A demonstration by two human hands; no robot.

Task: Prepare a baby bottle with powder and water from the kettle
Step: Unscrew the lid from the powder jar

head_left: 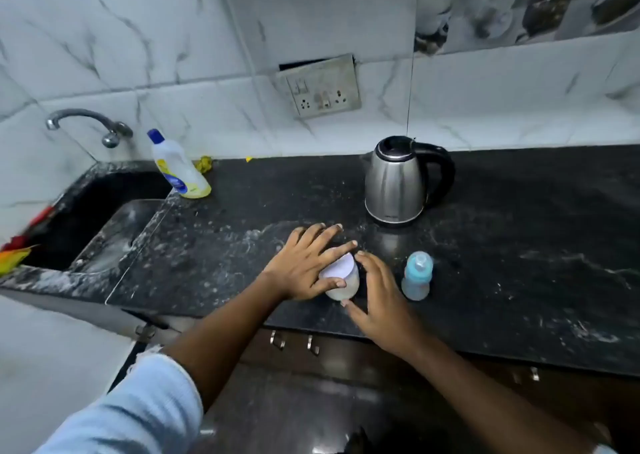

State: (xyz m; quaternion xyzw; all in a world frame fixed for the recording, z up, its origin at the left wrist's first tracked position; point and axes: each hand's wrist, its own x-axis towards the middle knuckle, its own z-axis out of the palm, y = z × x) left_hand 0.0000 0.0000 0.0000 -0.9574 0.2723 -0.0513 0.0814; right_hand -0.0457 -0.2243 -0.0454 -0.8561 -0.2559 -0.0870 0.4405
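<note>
The left hand (304, 266) pinches the powder jar (341, 280). Just right of the jar lies the right hand (381, 301), fingers apart, nearer the baby bottle (417, 277).

Black speckled counter (519, 252) along a white marbled tile wall (173, 38). Sink (114, 225) recessed at the counter's left end; tap (86, 121) wall-mounted above it. Detergent bottle (180, 168), blue cap, upright at the sink's rear right corner; yellow scrap (204, 164) just behind it. Socket plate (320, 88) on the wall, tilted, with a dark gap above it. Metal handles (277, 340) below the counter's front edge.
</note>
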